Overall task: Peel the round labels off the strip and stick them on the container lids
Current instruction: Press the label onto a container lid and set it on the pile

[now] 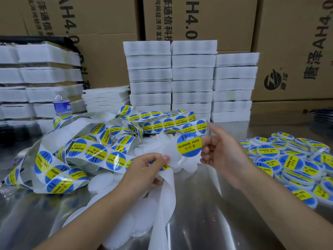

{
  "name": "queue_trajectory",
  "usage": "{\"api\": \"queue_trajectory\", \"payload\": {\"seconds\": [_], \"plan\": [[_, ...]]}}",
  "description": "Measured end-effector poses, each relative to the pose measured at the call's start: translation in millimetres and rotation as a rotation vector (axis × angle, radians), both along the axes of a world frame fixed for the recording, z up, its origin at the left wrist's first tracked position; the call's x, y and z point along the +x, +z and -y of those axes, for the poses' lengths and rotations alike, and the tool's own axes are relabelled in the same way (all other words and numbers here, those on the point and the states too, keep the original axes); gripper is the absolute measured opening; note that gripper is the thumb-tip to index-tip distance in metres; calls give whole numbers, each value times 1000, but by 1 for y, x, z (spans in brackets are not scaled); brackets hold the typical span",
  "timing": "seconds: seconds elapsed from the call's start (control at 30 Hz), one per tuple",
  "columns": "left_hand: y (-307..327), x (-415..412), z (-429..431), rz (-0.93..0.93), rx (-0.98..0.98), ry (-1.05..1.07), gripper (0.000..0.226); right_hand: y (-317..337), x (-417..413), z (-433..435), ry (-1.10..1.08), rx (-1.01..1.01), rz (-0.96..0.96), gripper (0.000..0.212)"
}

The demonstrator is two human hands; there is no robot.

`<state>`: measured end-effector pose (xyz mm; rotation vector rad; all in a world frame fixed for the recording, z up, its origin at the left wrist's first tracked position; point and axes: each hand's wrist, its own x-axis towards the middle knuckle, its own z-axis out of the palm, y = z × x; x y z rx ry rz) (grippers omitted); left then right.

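Observation:
A long white strip [97, 154] of round blue-and-yellow labels lies tangled over the left and middle of the metal table. My left hand [147, 165] pinches the strip at its peeled end, and bare white backing [165, 204] hangs down from it. My right hand [221, 150] pinches the edge of one peeled round label [189, 145] and holds it up just right of the strip. Plain white round lids [142, 224] lie in a heap under my left forearm. Labelled lids [292, 163] are piled at the right.
Stacks of white foam trays [192, 78] stand behind the strip, and more trays [36, 78] are stacked at the left. A water bottle [62, 103] stands at the left. Cardboard boxes [288, 42] wall off the back. The shiny table [216, 213] shows between my forearms.

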<state>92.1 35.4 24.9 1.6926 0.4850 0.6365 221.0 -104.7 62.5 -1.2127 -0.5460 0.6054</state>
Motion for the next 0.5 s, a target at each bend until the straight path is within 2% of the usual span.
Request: {"api": "queue_trajectory", "payload": {"seconds": [0.13,0.5], "plan": [[-1,1,0,1,22,-10,16,-6,-2,-5,14,-124,40,63],[-3,2,-1,-5,26,-28,12,-12,-1,-9,17,-196,85,60]]}}
